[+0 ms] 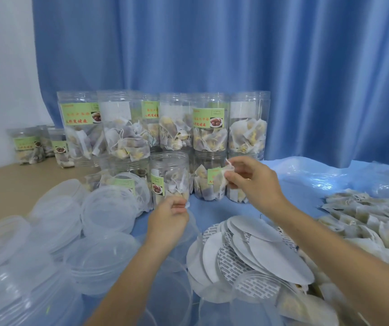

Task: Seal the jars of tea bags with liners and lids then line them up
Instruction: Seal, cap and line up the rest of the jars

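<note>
**Tea bag in hand, open jar waiting for liner and lid**

Right hand (250, 182) fingertips pinch a small white paper tea bag (224, 176), raised in front of the near row of jars. Left hand (167, 214) is curled, fingers pinching what looks like a thin clear plastic edge or a string; blurred, can't tell which.

Just beyond the left hand stands a clear plastic cylindrical jar with a green label (169, 177), mouth open, partly full of tea bags. Open jars sit left and right of it. Behind them a far row of taller-stacked clear labelled jars (163, 124) stands lined up against the blue curtain (235, 43).

Near right: a fanned pile of round white foil liner discs (252, 250), some printed-side up. Near left: a heap of translucent round plastic lids (104, 210). Far right: loose tea bags (365, 215) spread on blue sheeting.

Step, judged: topping up or tidying the jar contents, sealing not yet begun. Next move needs the tea bag dropped in the open jar, one liner peeled off the pile singly, laid flat on the mouth, then a lid screwed on.
</note>
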